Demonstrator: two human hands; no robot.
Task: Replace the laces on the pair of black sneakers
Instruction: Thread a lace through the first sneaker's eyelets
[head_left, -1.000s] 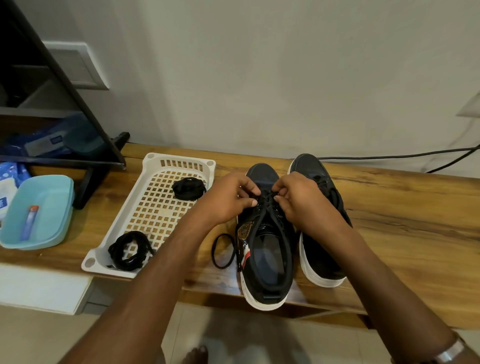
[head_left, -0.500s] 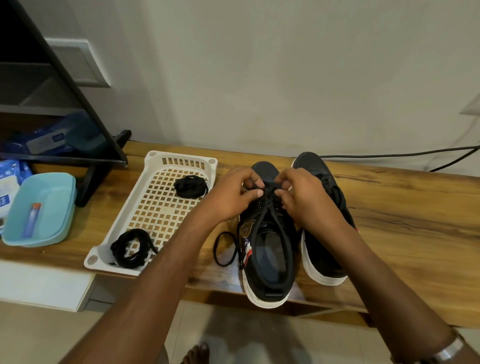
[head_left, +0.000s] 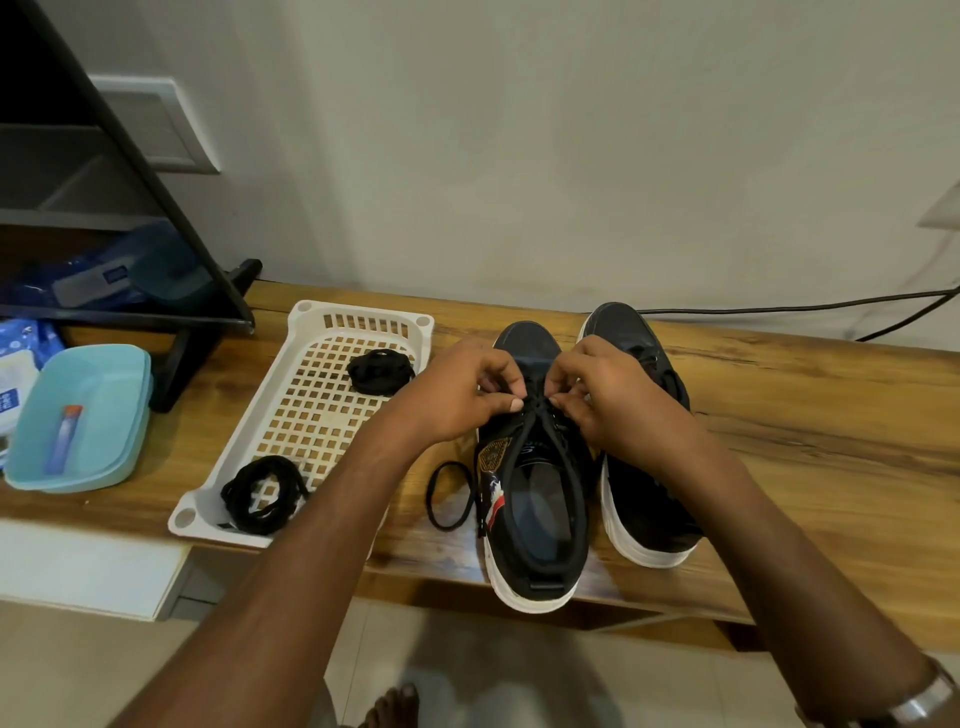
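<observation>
On a wooden bench (head_left: 779, 415), two black sneakers are stood side by side, toes toward the far wall. From the left, the left hand (head_left: 457, 395) is reached over the left sneaker (head_left: 535, 467), its thumb and fingers pinched on the black lace (head_left: 530, 441) near the toe end of the eyelets. The right hand (head_left: 608, 400) is held opposite, pinching the same lace. The lace trails toward the heel, along the shoe's length. The right sneaker (head_left: 644, 493) is partly hidden.
</observation>
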